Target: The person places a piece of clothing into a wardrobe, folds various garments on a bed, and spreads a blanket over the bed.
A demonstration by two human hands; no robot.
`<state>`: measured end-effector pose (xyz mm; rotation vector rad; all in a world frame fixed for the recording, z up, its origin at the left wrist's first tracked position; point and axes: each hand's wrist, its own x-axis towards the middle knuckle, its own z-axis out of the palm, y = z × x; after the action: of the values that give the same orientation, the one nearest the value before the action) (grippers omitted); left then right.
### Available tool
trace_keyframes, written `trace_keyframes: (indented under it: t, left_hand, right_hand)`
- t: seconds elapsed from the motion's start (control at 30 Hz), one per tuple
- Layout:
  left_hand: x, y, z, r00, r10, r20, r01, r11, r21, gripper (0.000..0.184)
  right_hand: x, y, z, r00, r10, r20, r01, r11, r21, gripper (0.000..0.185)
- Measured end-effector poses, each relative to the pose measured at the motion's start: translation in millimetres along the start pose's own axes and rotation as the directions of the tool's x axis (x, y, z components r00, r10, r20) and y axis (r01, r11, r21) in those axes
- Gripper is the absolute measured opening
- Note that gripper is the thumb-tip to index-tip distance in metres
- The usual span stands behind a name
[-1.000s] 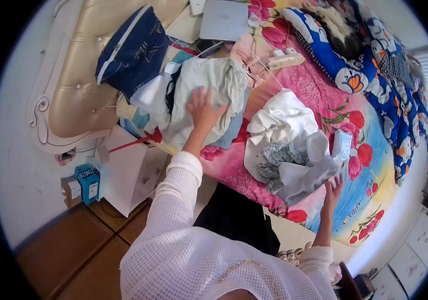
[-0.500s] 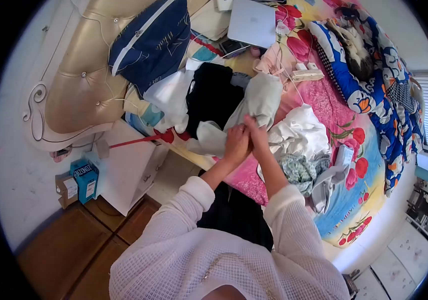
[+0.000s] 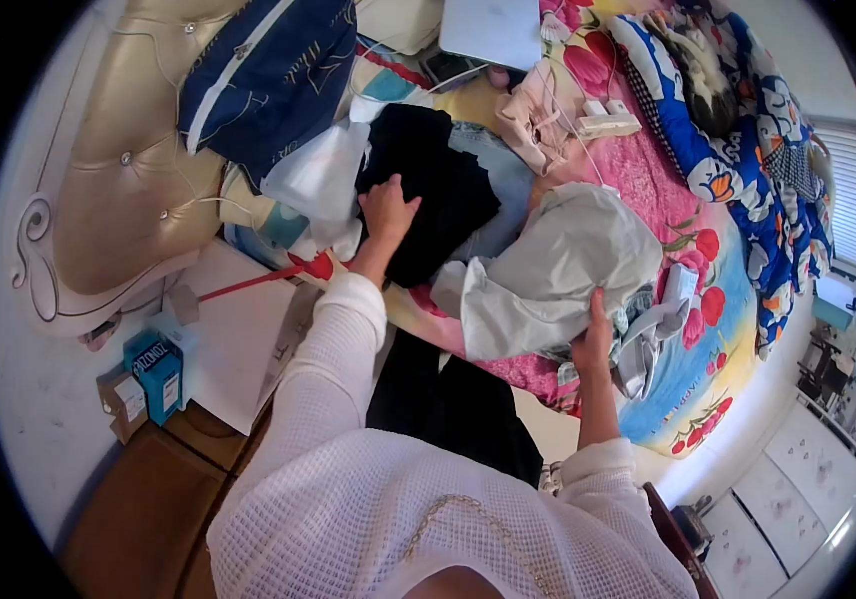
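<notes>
My left hand (image 3: 388,212) reaches to the near-left edge of a black garment (image 3: 438,190), fingers apart; whether it touches the cloth I cannot tell. Beneath the black garment shows folded light-blue denim (image 3: 508,180). My right hand (image 3: 596,334) grips the near edge of a pale grey garment (image 3: 568,260), its fingers hidden under the cloth. That garment spreads loosely over the bed and covers the white clothes there. Out from under its right side comes a grey cloth (image 3: 648,354) beside a green patterned one.
A navy bag (image 3: 278,85) and white plastic bag (image 3: 318,170) lie left. Behind are a laptop (image 3: 493,30), a pink garment (image 3: 538,120) and a power strip (image 3: 608,122) with cables. A cat (image 3: 710,95) rests on the blue quilt (image 3: 748,195).
My hands, together before, have parted: the left moved left to the black garment, the right moved right and nearer with the pale grey garment. More black cloth and denim now show.
</notes>
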<state>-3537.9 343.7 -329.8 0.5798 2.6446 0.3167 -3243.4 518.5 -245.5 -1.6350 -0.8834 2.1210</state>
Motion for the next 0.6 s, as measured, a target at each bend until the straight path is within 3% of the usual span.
trace_keyframes:
  t: [0.07, 0.13, 0.17, 0.2, 0.27, 0.3, 0.33, 0.4, 0.47, 0.5, 0.53, 0.6]
  left_hand:
    - [2.5, -7.9, 5.7, 0.999, 0.024, 0.023, -0.022, 0.998, -0.057, 0.053]
    - [1.8, -23.9, 24.3, 0.904, 0.31, -0.295, -0.39, 0.88, -0.271, 0.05]
    - [-8.1, -19.5, 10.2, 0.899, 0.331, -0.285, -0.418, 0.843, -0.339, 0.049]
    - [-18.1, -16.1, -7.2, 0.898, 0.332, -0.287, -0.419, 0.845, -0.332, 0.049]
    - [-30.7, -11.8, -32.1, 0.969, 0.233, -0.083, -0.248, 0.899, -0.361, 0.05]
    - [-26.7, -19.1, -24.8, 0.976, 0.174, -0.131, -0.216, 0.851, -0.478, 0.049]
    - [-24.2, -23.0, -25.0, 0.911, 0.222, -0.348, -0.364, 0.828, -0.426, 0.052]
    - [-9.3, -30.1, -37.6, 0.957, 0.078, -0.278, -0.228, 0.796, -0.561, 0.055]
    - [0.8, -25.6, -52.5, 0.951, 0.038, -0.308, -0.107, 0.972, -0.21, 0.058]
    - [2.5, -16.7, -58.9, 0.853, 0.196, -0.483, -0.106, 0.973, 0.207, 0.062]
    - [0.6, -4.4, -58.6, 0.852, 0.197, -0.484, -0.108, 0.973, 0.206, 0.062]
    - [-10.3, 23.4, -50.2, 0.801, 0.394, -0.451, -0.328, 0.919, 0.221, 0.066]
  right_hand:
    - [-11.8, -3.9, -16.0, 0.999, -0.034, -0.041, 0.033, 0.999, -0.039, 0.055]
    - [-23.0, -8.9, -23.8, 0.995, -0.071, -0.067, 0.066, 0.995, -0.076, 0.056]
    - [-27.9, -12.1, -25.7, 0.996, -0.047, -0.081, 0.04, 0.996, -0.084, 0.056]
    - [-32.1, -14.8, -26.1, 0.995, -0.023, -0.097, 0.014, 0.996, -0.091, 0.057]
    - [-35.3, -15.7, -27.5, 0.993, -0.037, -0.112, 0.028, 0.997, -0.078, 0.056]
    - [-33.9, -15.5, -31.6, 0.993, -0.031, -0.115, 0.021, 0.996, -0.088, 0.055]
    - [-32.1, -15.4, -34.7, 0.993, -0.027, -0.119, 0.016, 0.995, -0.097, 0.053]
    - [-32.1, -18.1, -34.1, 0.993, -0.033, -0.113, 0.023, 0.996, -0.088, 0.052]
    - [-35.3, -19.6, -34.4, 0.993, -0.035, -0.112, 0.026, 0.996, -0.085, 0.05]
    - [-35.3, -20.2, -33.1, 0.993, -0.036, -0.11, 0.027, 0.996, -0.081, 0.049]
    - [-34.6, -20.0, -32.1, 0.994, -0.039, -0.107, 0.031, 0.997, -0.075, 0.048]
    - [-35.0, -17.8, -32.3, 0.992, -0.04, -0.122, 0.03, 0.996, -0.078, 0.048]
